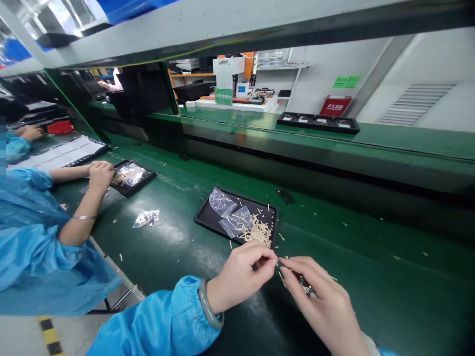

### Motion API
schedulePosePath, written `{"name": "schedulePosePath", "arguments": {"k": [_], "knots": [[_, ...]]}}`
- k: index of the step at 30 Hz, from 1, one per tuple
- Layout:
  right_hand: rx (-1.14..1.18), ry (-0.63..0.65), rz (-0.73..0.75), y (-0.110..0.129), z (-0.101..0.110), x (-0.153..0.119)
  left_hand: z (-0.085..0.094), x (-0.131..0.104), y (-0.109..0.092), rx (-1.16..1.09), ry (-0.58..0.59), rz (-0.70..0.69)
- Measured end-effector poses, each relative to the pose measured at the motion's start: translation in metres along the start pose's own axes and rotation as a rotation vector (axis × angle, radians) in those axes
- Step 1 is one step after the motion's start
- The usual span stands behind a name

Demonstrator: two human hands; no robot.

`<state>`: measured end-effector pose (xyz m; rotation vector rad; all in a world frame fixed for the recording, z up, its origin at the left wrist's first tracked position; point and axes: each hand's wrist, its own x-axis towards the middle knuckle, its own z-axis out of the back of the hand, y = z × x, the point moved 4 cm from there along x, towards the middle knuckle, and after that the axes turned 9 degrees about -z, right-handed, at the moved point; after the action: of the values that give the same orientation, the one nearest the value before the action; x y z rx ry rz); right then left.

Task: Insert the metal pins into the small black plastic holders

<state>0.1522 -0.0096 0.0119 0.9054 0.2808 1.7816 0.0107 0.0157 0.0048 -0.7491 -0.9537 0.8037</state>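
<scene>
My left hand [243,274], with a ring bangle [208,305] at its wrist, pinches thumb and forefinger together just in front of a black tray [208,220]. Almost touching it, my right hand [324,299] also has its thumb and forefinger closed. Whatever sits between the fingertips is too small to name. In the tray lie a heap of small cream-coloured strips [259,231] and clear plastic bags [221,201]. More strips and small dark pieces [307,287] show on the table beneath my right hand, partly hidden by it.
At the left a co-worker's hand [101,175] is by another black tray [143,182] with strips and a bag. A small clear bag [146,218] lies on the green table [170,257]. A dark flat piece [285,196] is behind my tray. A long black tray [318,122] rests on the ledge.
</scene>
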Motion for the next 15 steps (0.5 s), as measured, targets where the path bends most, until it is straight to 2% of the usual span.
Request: {"name": "schedulePosePath", "arguments": {"k": [3, 6, 8, 11, 15], "knots": [[0.023, 0.035, -0.019, 0.001, -0.001, 0.006, 0.003, -0.001, -0.005, 0.215, 0.058, -0.191], [-0.067, -0.012, 0.039, 0.006, -0.003, 0.011, 0.003, -0.001, -0.004, 0.302, 0.082, -0.25], [-0.094, -0.042, 0.047, 0.008, -0.007, 0.013, 0.005, -0.001, -0.003, 0.283, 0.05, -0.255], [-0.003, -0.036, -0.026, 0.005, -0.012, 0.018, 0.009, 0.002, -0.003, 0.162, -0.027, -0.189], [0.097, -0.036, -0.183, -0.011, -0.015, 0.03, 0.013, 0.007, 0.006, -0.061, -0.104, 0.031]]}}
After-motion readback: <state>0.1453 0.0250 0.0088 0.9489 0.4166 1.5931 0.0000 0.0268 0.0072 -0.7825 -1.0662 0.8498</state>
